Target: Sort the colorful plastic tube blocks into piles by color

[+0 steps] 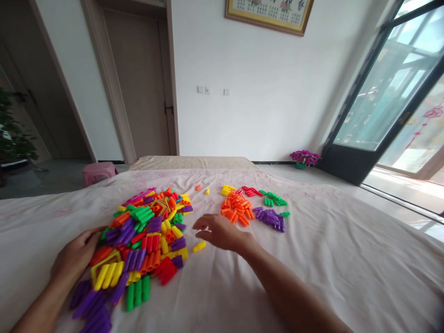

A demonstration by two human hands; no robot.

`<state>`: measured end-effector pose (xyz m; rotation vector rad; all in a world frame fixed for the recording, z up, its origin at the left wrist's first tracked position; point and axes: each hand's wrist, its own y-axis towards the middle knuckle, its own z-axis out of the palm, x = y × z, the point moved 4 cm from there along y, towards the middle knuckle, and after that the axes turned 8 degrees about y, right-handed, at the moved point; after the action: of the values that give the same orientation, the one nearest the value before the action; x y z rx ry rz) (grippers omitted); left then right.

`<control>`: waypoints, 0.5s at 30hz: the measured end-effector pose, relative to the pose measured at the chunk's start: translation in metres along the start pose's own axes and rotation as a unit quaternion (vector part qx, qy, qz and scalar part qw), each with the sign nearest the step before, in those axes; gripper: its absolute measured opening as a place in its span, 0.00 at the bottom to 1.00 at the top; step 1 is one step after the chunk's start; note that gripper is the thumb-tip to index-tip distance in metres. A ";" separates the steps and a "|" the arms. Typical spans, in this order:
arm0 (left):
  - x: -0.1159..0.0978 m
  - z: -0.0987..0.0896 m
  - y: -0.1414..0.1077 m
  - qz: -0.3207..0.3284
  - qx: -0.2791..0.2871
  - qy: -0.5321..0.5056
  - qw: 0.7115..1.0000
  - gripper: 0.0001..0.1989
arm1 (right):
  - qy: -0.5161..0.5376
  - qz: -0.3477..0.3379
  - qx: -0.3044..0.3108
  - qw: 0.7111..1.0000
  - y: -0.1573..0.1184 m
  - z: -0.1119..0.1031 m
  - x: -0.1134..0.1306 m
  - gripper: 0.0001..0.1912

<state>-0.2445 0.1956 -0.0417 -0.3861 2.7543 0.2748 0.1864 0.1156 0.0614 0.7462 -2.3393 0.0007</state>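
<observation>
A large heap of plastic building pieces [144,236] in purple, green, yellow, red and orange lies on the cloth at left. My left hand [77,252] rests against the heap's left side, fingers stretched along it and tips partly hidden by pieces. To the right of the heap, my right hand [218,231] hovers palm down, thumb and fingers apart, with nothing visible between them. Just below its fingertips lies a single yellow piece [199,246]. Beyond this hand are colour groups: orange pieces [237,208], purple pieces [270,218], green pieces [275,199], red pieces [252,191] and yellow pieces [228,190].
A pale patterned cloth [333,259] covers the surface. One small orange piece [198,187] and one yellow piece [207,191] lie apart near the back. A pink stool [100,173] stands behind left; potted magenta flowers [305,158] stand near the glass door [381,101].
</observation>
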 end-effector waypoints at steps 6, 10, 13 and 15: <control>0.000 0.002 -0.001 -0.041 0.034 -0.075 0.996 0.30 | -0.002 -0.026 0.030 0.999 0.010 0.053 0.016 0.17; 0.002 0.004 0.000 -0.035 0.038 -0.089 0.995 0.30 | 0.012 0.010 0.015 1.000 0.016 0.063 0.002 0.11; -0.001 0.001 -0.002 -0.039 0.043 -0.077 0.995 0.31 | 0.036 0.014 0.002 0.999 0.017 0.057 -0.002 0.09; -0.002 -0.001 -0.003 -0.037 0.042 -0.063 0.996 0.31 | 0.041 0.029 -0.013 0.999 0.015 0.042 -0.005 0.09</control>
<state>-0.2419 0.1930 -0.0400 -0.4310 2.6110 0.1573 0.1568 0.1226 0.0288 0.6537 -2.2776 0.0258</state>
